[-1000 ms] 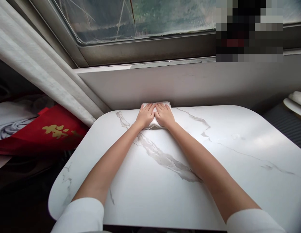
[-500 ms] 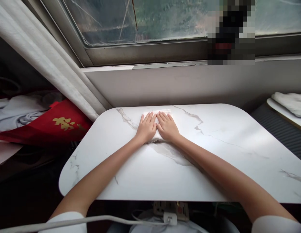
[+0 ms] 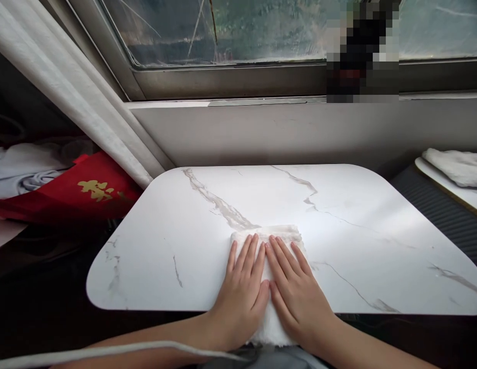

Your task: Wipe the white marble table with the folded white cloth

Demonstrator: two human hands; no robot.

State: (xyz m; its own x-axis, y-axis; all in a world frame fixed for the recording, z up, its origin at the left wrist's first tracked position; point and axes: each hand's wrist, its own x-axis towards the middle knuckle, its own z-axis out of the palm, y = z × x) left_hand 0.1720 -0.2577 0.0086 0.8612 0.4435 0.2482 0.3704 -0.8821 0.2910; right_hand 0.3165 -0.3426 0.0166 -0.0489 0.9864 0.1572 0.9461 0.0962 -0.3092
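A folded white cloth (image 3: 271,318) lies flat at the near edge of the white marbled table (image 3: 154,220), its front end reaching past that edge. My left hand (image 3: 244,287) presses on the cloth's left half, palm down with fingers stretched out. Beside it, my right hand (image 3: 296,292) rests flat on the right half, fingers also extended. The thumbs nearly meet in the middle. Parts of the cloth are hidden under both palms.
A window (image 3: 231,36) with a metal frame rises behind the table. To the left hang a pale curtain (image 3: 69,87) and a red bag (image 3: 69,189) with gold lettering. Another white cloth (image 3: 457,166) lies at the right. A pale cable (image 3: 146,350) crosses the bottom left.
Both hands have slid the cloth from the far side of the table toward me, to the near edge. They stay flat on it, side by side.
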